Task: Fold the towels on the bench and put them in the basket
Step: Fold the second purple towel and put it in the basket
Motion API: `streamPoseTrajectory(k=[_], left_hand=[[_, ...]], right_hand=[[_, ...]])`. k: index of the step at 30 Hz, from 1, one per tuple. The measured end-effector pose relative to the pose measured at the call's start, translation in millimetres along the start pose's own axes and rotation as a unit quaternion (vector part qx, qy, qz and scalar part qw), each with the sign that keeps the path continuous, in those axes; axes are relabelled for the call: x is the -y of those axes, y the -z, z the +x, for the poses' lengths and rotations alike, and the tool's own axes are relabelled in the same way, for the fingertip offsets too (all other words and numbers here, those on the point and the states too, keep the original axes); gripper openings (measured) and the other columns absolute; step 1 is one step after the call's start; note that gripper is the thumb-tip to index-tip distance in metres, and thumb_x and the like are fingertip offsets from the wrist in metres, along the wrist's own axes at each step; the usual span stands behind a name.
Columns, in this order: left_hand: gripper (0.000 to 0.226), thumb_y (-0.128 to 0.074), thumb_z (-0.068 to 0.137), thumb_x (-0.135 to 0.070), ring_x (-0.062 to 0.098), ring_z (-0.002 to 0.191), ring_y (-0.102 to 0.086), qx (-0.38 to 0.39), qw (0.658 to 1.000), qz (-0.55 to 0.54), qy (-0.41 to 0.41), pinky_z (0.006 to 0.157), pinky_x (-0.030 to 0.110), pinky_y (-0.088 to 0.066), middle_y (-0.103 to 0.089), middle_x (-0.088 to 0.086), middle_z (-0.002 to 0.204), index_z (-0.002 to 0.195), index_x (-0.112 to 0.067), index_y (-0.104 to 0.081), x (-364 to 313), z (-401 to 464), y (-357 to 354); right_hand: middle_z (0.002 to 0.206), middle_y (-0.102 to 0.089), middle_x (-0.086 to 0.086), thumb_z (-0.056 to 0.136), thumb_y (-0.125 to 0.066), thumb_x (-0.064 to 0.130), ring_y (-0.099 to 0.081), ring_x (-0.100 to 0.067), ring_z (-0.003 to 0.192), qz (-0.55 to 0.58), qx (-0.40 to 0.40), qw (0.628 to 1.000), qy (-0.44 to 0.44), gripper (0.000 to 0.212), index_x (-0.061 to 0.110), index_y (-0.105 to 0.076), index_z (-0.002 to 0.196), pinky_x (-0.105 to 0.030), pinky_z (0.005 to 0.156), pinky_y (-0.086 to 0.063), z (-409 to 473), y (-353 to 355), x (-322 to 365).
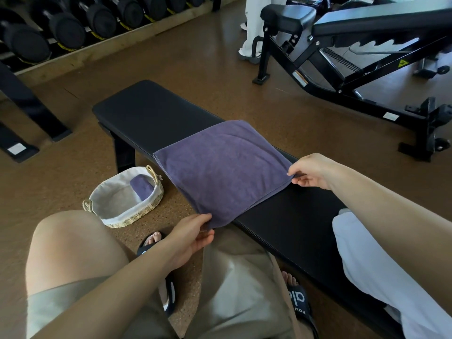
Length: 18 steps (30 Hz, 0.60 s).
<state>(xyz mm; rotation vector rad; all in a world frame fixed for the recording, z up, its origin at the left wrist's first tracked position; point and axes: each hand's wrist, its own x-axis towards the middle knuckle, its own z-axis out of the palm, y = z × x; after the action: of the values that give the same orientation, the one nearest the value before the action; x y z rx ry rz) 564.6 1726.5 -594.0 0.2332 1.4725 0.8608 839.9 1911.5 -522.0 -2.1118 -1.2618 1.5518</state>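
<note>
The left hand (193,237) pinches the near corner of a purple towel (220,172), thumb on top and fingers curled beneath the cloth, where that corner hangs just over the near edge of the bench (151,113). The right hand (311,171) grips the towel's right-hand corner between thumb and fingertips, resting low against the bench top. Both forearms are bare and reach in from the bottom of the view.

The towel lies flat across the middle of the bench, spread like a diamond with one corner pointing away from the person and a soft curved crease running across its surface. The bench is a long, black, padded gym bench that runs diagonally from the far left toward the near right. On the bench, to the right of the towel and past the right forearm, lies a pale white cloth (381,272).

On the floor, just left of the bench and below the towel's left edge, sits an oval woven basket (156,201) with a light fabric lining and rope handles. Inside it, against the side nearest the bench, lies a folded purple towel (141,185).

The person's knees in beige shorts and feet in black slides show below the hands. Beyond the bench stand a rack of dumbbells (73,28) at the far left and an adjustable black bench frame (342,50) at the far right, on a brown floor.
</note>
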Motion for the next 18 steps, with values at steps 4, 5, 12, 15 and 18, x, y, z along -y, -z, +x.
streamPoseTrajectory(k=[4,5,12,15,18], left_hand=[[0.02,-0.066,0.098,-0.016,0.015,0.08,-0.069,-0.014,0.998,0.06,-0.021,0.069,0.029,-0.059,-0.069,0.01,0.096,0.117,-0.009,-0.064,6,-1,-1],[0.018,-0.065,0.099,-0.015,0.015,0.08,-0.07,-0.026,0.997,0.068,-0.028,0.069,0.03,-0.06,-0.069,0.01,0.095,0.115,-0.009,-0.064,7,-2,-1],[0.013,-0.061,0.102,-0.018,0.018,0.084,-0.073,-0.034,0.994,0.085,-0.06,0.07,0.03,-0.061,-0.073,0.012,0.096,0.111,-0.009,-0.065,0,-12,9],[0.012,-0.062,0.1,-0.012,0.02,0.091,-0.074,-0.028,0.996,0.056,-0.059,0.074,0.03,-0.061,-0.072,0.016,0.102,0.109,-0.005,-0.064,-3,-17,13],[0.01,-0.063,0.099,-0.008,0.019,0.09,-0.072,-0.028,0.997,0.039,-0.064,0.069,0.025,-0.06,-0.072,0.015,0.098,0.108,-0.002,-0.063,-4,-19,16]], right_hand=[[0.108,-0.066,-0.017,0.097,-0.067,0.011,-0.07,-0.024,0.091,0.035,-0.012,0.999,0.004,0.024,0.008,-0.059,0.119,-0.032,0.068,-0.059,-2,-1,1],[0.107,-0.067,-0.017,0.098,-0.065,0.01,-0.07,-0.024,0.089,0.033,-0.019,0.999,0.003,0.021,0.006,-0.059,0.118,-0.032,0.068,-0.059,-2,-1,1],[0.105,-0.07,-0.019,0.092,-0.07,0.003,-0.07,-0.021,0.084,0.017,-0.045,0.999,0.022,0.023,0.002,-0.065,0.115,-0.029,0.063,-0.057,1,2,-3],[0.103,-0.07,-0.019,0.091,-0.07,0.002,-0.071,-0.021,0.084,0.012,-0.05,0.998,0.027,0.026,0.002,-0.064,0.116,-0.03,0.066,-0.059,0,2,-4],[0.101,-0.069,-0.018,0.091,-0.07,0.002,-0.071,-0.021,0.082,0.006,-0.051,0.998,0.033,0.03,0.002,-0.063,0.12,-0.029,0.067,-0.059,-1,3,-3]])
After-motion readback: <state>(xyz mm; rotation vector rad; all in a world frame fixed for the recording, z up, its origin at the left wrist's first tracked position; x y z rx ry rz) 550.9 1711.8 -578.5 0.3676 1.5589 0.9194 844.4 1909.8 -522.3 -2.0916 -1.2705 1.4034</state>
